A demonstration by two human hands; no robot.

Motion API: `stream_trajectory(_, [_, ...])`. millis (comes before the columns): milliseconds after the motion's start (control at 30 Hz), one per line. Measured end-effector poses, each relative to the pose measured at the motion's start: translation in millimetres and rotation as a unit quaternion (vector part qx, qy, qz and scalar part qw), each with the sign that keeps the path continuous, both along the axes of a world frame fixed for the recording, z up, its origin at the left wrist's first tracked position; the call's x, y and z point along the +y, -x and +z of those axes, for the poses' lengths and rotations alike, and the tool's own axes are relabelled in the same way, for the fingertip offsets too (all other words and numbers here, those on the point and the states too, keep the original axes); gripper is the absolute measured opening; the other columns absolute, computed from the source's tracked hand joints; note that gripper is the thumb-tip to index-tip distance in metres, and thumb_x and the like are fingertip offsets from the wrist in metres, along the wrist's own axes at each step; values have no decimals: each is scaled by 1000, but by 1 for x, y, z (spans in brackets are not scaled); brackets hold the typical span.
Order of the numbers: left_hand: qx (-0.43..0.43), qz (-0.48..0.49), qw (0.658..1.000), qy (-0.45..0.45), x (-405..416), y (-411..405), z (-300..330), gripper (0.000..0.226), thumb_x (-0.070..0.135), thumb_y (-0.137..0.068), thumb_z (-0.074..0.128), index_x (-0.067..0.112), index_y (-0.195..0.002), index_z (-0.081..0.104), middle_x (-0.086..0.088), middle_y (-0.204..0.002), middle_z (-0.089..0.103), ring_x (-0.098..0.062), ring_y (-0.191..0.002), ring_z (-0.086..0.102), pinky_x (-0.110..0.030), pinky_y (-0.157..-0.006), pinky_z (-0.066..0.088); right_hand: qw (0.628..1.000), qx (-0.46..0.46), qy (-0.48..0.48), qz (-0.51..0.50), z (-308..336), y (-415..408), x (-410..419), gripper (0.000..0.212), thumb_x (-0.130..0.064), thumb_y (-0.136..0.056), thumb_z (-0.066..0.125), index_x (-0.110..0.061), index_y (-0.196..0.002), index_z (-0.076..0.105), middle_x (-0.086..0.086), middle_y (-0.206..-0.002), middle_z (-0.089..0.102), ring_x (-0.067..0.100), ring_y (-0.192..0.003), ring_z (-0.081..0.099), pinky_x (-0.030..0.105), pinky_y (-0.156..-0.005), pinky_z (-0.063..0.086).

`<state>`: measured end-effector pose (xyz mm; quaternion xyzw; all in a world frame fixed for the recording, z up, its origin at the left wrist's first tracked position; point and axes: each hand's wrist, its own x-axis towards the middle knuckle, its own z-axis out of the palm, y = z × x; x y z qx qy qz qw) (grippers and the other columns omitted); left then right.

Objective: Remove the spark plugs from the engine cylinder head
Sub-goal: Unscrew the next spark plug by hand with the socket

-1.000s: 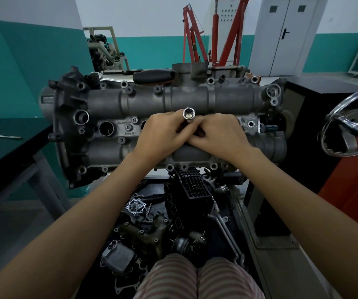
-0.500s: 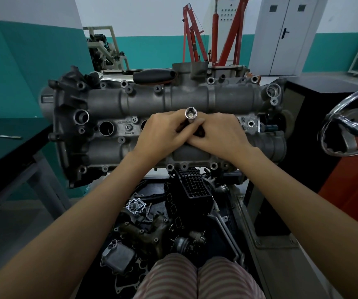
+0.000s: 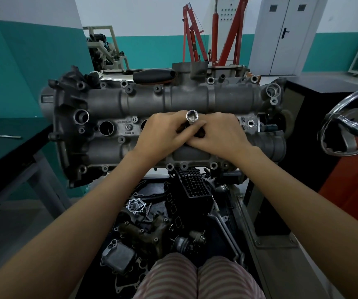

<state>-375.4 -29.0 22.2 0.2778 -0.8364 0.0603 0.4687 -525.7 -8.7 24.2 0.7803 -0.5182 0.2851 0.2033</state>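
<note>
The fingers (image 3: 192,131) of both hands, left hand (image 3: 160,134) and right hand (image 3: 221,135), are clamped together around a metal socket (image 3: 192,116) standing in a middle plug hole of the cylinder head (image 3: 109,104), probably to turn it by hand; the spark plug itself is hidden.

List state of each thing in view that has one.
socket: upright, open end up, held between both hands
left hand: grips socket
right hand: fingers on socket
plug hole: open; whether a plug sits inside cannot be seen
cylinder head: on stand, top facing the camera
grey doors: closed
</note>
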Motion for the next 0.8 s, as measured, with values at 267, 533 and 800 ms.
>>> stream_trajectory(267, [15, -2, 1000, 9, 6, 2, 2, 15, 26, -84, 47, 16, -75, 41, 9, -66, 43, -18, -51, 44, -25, -50, 31, 1000, -18, 2, 25, 1, 0, 1, 34, -34, -87, 50, -3, -99, 46, 9, -72, 64, 34, -64, 60, 29, -51, 27])
stream_trajectory(533, [-6, 3, 1000, 9, 0, 0, 1, 44, 42, -86, 48, 2, -68, 53, -4, -57, 53, -23, -50, 49, -33, -47, 37, 1000, -8, 4, 18, 0, 1, -1, 29, -34, -88, 50, -8, -83, 62, 10, -72, 66, 32, -68, 60, 30, -55, 30])
stream_trajectory(800, [-11, 16, 1000, 9, 0, 1, 1, 45, 38, -88, 48, 1, -63, 54, -1, -53, 48, -18, -46, 42, -31, -45, 33, 999, -33, -16, 17, 1, 0, 0, 34, -41, -84, 53, -12, -89, 36, -7, -56, 45, 20, -51, 50, 28, -45, 24])
